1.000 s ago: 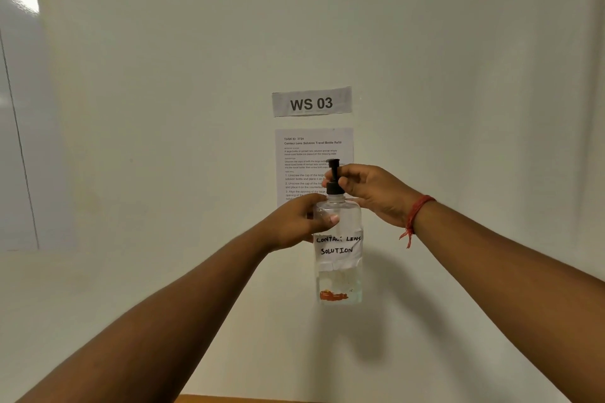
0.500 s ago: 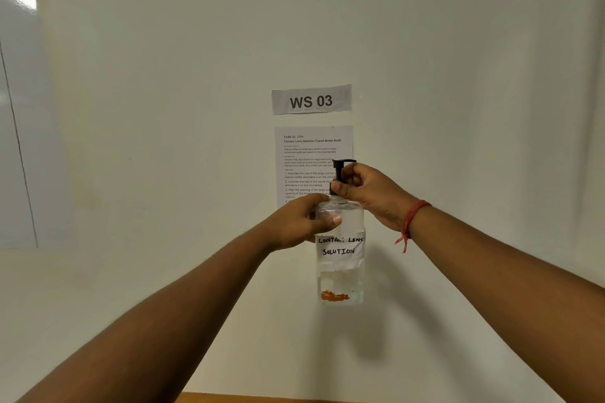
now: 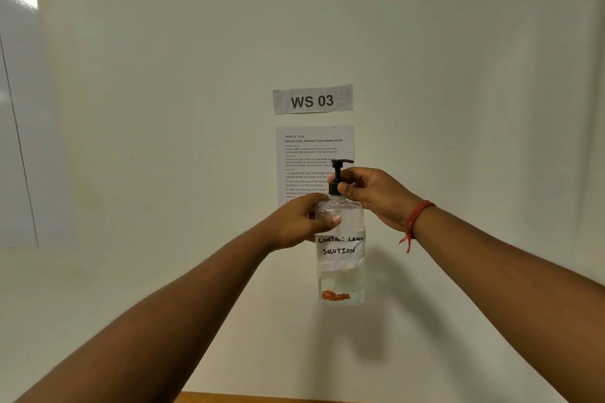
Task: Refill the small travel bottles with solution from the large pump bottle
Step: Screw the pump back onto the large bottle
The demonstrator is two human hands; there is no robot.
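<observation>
Holding a clear pump bottle (image 3: 340,258) up in the air in front of a pale wall (image 3: 163,108), both arms reaching forward. Left hand (image 3: 301,222) is wrapping around the bottle's shoulder, thumb lying across the front just above the label (image 3: 340,245), which is reading "CONTACT LENS SOLUTION" in handwriting. Right hand (image 3: 373,193) is pinching the black pump collar (image 3: 334,188) at the bottle neck, thumb on the near side and fingers curling behind. Pump head (image 3: 342,163) is sticking up above the right hand, nozzle pointing right. Bottle is standing upright, well above the desk (image 3: 229,397), of which only a thin wooden strip is showing at the bottom edge. Clear liquid is filling only the lower part, with an orange patch (image 3: 335,295) near the base. Red thread bracelet (image 3: 414,221) is circling the right wrist, loose ends hanging down. Behind the bottle, a "WS 03" sign (image 3: 312,100) and a printed instruction sheet (image 3: 307,154) are sticking to the wall, the sheet partly hidden by hands and pump. Glossy white board (image 3: 16,108) is showing at far left. Small travel bottles are not showing in view.
</observation>
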